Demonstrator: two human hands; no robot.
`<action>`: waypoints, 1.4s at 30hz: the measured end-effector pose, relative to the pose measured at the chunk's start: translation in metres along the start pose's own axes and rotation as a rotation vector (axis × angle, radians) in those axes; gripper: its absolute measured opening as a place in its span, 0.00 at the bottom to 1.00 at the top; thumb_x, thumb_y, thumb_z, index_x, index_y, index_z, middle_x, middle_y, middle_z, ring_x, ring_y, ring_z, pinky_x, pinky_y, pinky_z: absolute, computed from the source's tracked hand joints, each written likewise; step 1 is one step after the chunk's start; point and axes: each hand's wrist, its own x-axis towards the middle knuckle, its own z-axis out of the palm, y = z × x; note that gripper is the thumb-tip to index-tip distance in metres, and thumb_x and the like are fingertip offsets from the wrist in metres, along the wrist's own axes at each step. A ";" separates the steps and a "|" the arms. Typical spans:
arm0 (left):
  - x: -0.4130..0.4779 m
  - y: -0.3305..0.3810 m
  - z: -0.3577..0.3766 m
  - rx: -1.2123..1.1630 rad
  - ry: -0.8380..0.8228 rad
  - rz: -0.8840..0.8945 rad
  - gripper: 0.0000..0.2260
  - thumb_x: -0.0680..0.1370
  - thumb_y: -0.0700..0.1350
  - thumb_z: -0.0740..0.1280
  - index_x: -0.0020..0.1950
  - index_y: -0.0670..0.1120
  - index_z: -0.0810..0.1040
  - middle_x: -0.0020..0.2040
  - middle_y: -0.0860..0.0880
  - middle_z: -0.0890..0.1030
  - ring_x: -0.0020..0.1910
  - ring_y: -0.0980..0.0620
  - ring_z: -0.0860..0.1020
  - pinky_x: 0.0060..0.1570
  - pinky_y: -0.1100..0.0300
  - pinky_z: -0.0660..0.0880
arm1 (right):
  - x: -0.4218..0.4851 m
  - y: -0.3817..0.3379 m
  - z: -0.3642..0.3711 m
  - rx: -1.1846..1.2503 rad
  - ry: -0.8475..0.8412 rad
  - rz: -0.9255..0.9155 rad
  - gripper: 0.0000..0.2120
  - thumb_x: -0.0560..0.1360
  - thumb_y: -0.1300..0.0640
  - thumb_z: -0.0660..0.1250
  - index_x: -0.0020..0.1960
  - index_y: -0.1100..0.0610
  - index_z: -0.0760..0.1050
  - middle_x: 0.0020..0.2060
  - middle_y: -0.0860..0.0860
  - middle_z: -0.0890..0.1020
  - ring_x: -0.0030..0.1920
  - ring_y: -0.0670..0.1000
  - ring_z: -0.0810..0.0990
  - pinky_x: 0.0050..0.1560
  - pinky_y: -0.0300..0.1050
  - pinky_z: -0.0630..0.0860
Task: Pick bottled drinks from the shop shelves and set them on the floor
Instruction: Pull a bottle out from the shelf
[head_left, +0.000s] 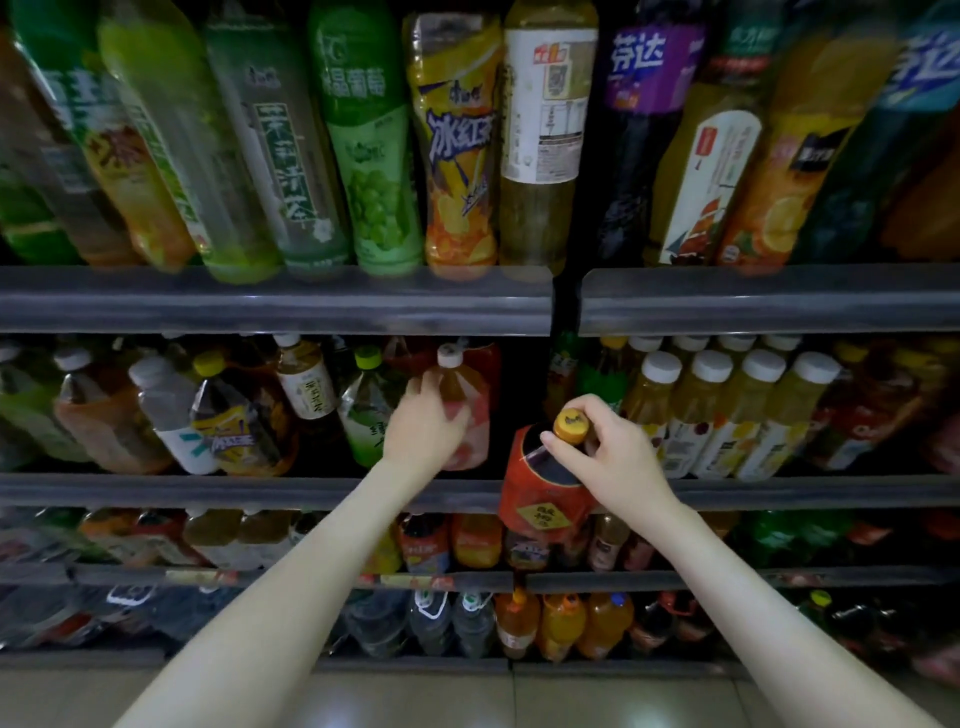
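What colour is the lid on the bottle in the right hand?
Orange-yellow lid, pinched by the right hand; the head view shows it.

A dark grey metal shelving unit (270, 306) is filling nearly the whole view, its tiers stacking one below another. Each tier's front edge is carrying a clear plastic rail (769, 296). Along the upper tier this rail is breaking into two lengths, with a narrow dark gap (566, 301) between them. The recesses behind are lying in deep shadow. Below the unit's base, a pale beige glossy tiled floor (597, 701) is catching soft glints of dim light, and a thin grout line (511, 701) is running toward its near edge.
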 end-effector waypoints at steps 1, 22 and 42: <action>0.006 0.005 0.004 -0.020 0.021 -0.027 0.22 0.77 0.49 0.66 0.65 0.39 0.66 0.57 0.38 0.74 0.53 0.36 0.76 0.44 0.53 0.72 | 0.000 0.000 -0.002 -0.005 0.022 0.002 0.09 0.75 0.49 0.69 0.48 0.51 0.71 0.33 0.48 0.75 0.31 0.46 0.73 0.31 0.37 0.65; -0.049 -0.014 -0.021 0.068 0.216 0.162 0.13 0.76 0.43 0.71 0.47 0.40 0.67 0.25 0.49 0.69 0.21 0.41 0.73 0.20 0.63 0.57 | 0.015 -0.001 0.027 -0.232 0.150 -0.259 0.15 0.74 0.54 0.71 0.56 0.63 0.76 0.42 0.53 0.80 0.44 0.51 0.77 0.43 0.34 0.68; -0.090 -0.061 -0.108 0.002 0.291 -0.102 0.17 0.76 0.51 0.69 0.38 0.53 0.60 0.25 0.52 0.68 0.23 0.54 0.68 0.25 0.61 0.60 | 0.122 0.012 0.102 -0.092 -0.177 0.211 0.26 0.79 0.46 0.63 0.73 0.55 0.65 0.66 0.56 0.74 0.65 0.58 0.73 0.53 0.41 0.64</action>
